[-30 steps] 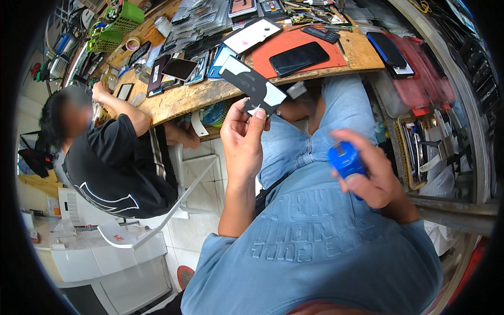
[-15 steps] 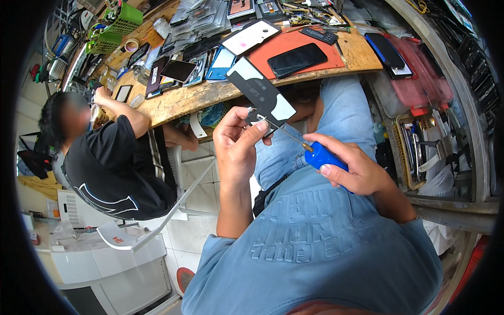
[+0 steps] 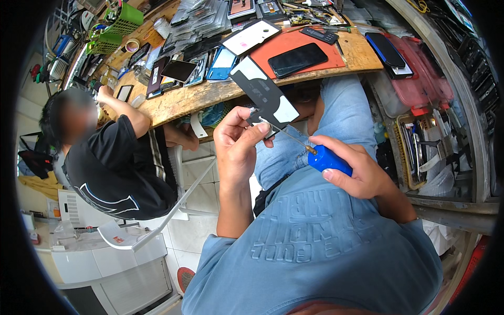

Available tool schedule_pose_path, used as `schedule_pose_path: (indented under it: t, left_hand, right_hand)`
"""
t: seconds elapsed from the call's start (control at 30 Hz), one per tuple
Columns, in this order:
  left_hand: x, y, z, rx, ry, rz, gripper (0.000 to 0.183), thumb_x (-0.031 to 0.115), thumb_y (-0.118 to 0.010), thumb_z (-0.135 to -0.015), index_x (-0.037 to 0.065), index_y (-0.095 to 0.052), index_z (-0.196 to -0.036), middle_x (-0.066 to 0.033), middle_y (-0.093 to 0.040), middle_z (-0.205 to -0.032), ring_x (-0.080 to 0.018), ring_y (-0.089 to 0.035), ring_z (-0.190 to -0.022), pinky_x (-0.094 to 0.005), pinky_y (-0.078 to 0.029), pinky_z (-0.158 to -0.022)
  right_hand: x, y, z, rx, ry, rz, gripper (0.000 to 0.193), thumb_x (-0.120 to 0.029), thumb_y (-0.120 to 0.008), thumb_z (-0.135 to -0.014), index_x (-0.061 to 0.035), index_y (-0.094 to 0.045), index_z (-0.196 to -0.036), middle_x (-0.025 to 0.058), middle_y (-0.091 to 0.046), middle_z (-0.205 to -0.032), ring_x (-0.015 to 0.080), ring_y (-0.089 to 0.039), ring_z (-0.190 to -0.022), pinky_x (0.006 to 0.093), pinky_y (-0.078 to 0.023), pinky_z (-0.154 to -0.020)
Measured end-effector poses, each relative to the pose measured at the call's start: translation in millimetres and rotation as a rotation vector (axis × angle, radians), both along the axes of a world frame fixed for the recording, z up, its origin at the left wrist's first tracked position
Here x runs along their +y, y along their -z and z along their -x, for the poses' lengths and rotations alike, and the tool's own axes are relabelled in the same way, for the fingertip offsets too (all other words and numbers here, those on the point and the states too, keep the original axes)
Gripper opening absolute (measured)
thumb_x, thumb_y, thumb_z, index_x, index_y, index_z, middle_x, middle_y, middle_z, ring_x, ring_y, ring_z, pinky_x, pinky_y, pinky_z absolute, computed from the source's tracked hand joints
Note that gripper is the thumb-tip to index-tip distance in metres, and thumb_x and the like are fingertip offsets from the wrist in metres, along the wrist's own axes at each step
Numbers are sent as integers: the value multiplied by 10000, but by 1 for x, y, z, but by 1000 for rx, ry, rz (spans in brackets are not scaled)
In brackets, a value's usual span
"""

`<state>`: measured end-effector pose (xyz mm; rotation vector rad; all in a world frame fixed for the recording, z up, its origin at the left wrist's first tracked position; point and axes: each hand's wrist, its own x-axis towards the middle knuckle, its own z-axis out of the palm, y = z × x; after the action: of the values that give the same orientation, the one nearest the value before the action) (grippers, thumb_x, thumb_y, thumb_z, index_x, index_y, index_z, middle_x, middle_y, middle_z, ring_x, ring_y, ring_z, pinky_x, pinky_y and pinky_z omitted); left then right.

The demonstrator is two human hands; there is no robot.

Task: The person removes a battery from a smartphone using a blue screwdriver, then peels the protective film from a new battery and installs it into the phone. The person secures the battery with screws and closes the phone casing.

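My left hand (image 3: 239, 144) pinches the lower end of a thin black panel (image 3: 262, 95) between thumb and fingers. The panel looks like the back of a phone screen, with pale patches at its far end and right side. It is held tilted in front of the bench edge. My right hand (image 3: 359, 170) is closed around a blue handheld tool (image 3: 329, 160) with a brass collar and a thin metal rod. The rod's tip is at the panel's lower end, beside my left thumb; whether it touches cannot be made out.
On the wooden bench (image 3: 362, 58) lie an orange mat (image 3: 333, 55), a black phone (image 3: 297, 60), a white-backed panel (image 3: 252, 38) and stacked screens (image 3: 194, 23). A person in black (image 3: 121, 168) sits at left. A red-lidded box (image 3: 417, 79) and yellow basket (image 3: 409, 152) stand at right.
The blue tool and my right hand have shifted slightly right and down. The panel has moved a little to the right; my left hand still grips it.
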<state>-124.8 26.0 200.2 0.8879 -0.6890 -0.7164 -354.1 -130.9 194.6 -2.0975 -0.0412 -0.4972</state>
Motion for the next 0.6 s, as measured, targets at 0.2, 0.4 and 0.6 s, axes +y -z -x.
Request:
schedule_pose_path:
  t: [0.2, 0.4, 0.6]
  left_hand:
    - [-11, 10, 2, -83, -104, -14, 204, 4, -722, -978, -2, -651, -1169, -73, -733, -972, -129, -679, -783, -314, -554, -680]
    - [-20, 21, 20, -124, 84, 2, 264, 30, -729, -1019, -20, -617, -1254, -69, -729, -1094, -103, -686, -863, -260, -582, -770]
    - [-36, 32, 41, -149, -70, 2, 646, -24, -691, -995, 10, -364, -1551, -83, -662, -1200, -105, -636, -1000, -250, -539, -840]
  right_hand:
    - [14, -11, 10, -455, 396, -439, 752, -92, -720, -975, 27, -343, -1614, 61, -632, -967, 80, -584, -783, 248, -513, -739]
    - [21, 0, -43, -311, 480, -457, 650, -18, -837, -892, -22, -494, -1445, 54, -690, -1035, 100, -662, -886, 286, -562, -791]
    - [27, 14, -61, -384, 622, -128, 616, -17, -842, -866, -20, -525, -1394, 143, -720, -1102, 253, -766, -980, 383, -609, -808]
